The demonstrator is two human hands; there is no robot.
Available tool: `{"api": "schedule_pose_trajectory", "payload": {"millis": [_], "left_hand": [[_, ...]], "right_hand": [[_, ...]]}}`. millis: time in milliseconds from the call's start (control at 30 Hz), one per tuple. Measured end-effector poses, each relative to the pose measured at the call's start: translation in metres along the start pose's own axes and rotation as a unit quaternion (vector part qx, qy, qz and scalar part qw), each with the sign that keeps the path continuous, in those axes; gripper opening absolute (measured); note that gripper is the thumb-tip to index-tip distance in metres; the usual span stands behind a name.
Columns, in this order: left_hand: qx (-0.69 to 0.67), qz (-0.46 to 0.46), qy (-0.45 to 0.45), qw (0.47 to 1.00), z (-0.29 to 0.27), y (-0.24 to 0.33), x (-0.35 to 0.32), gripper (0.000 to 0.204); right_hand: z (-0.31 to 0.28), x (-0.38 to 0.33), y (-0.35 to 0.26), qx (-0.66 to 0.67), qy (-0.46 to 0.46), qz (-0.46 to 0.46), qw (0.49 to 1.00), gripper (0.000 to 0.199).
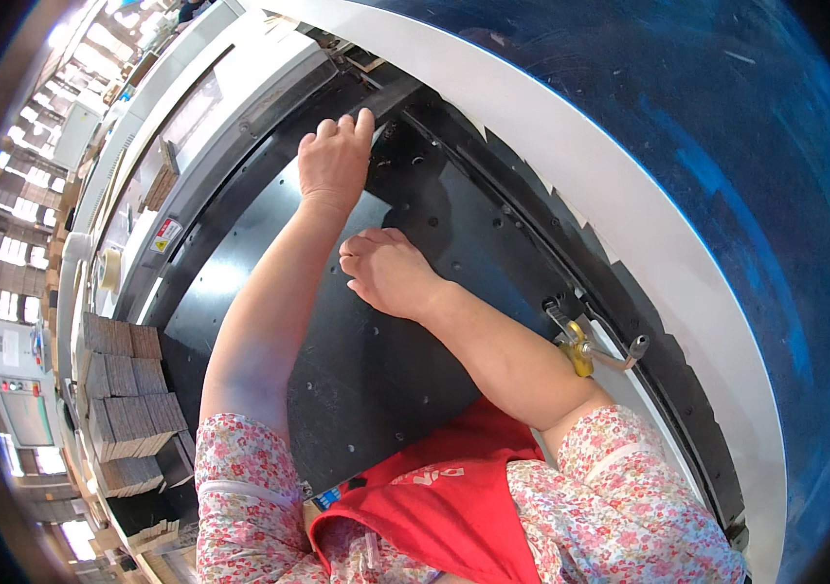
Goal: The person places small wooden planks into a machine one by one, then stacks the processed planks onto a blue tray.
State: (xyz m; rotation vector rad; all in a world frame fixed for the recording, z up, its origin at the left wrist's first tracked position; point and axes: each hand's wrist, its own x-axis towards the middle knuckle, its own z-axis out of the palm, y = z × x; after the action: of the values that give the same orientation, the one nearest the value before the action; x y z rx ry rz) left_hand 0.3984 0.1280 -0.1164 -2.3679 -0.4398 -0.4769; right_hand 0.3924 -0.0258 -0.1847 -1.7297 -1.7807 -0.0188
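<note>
Red-and-white rectangular warning label [166,235] on machine frame, control panel [18,387] far left.

Your left hand [334,158] reached up to a dark metal bar [388,97] at the far edge of the black perforated machine plate [240,263], while your right hand [388,273] rested loosely curled on that plate.

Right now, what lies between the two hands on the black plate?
In the head view, only bare black plate with small drilled holes lies between the left hand, up at the far edge, and the right hand. Nothing else sits there.
</note>
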Motion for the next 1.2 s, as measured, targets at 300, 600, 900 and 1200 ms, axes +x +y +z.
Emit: {"api": "schedule_pose_trajectory", "payload": {"millis": [300, 600, 900, 1200], "left_hand": [[0.009, 0.014, 0.004, 1.0, 0.008, -0.01, -0.012, 0.026], [-0.246, -0.29, -0.116, 0.918, 0.009, -0.044, -0.025, 0.03], [-0.258, -0.286, -0.168, 0.907, 0.01, -0.059, -0.014, 0.033], [-0.224, -0.323, -0.123, 0.911, 0.01, -0.063, -0.02, 0.033]], "right_hand": [[-0.009, 0.003, -0.004, -0.023, -0.035, 0.014, 0.999, 0.021], [-0.01, 0.004, -0.003, -0.001, -0.047, 0.013, 0.999, 0.026], [-0.008, 0.001, -0.002, 0.033, -0.016, 0.012, 0.999, 0.022], [-0.006, 0.001, -0.001, 0.048, 0.001, 0.011, 0.999, 0.02]]}}
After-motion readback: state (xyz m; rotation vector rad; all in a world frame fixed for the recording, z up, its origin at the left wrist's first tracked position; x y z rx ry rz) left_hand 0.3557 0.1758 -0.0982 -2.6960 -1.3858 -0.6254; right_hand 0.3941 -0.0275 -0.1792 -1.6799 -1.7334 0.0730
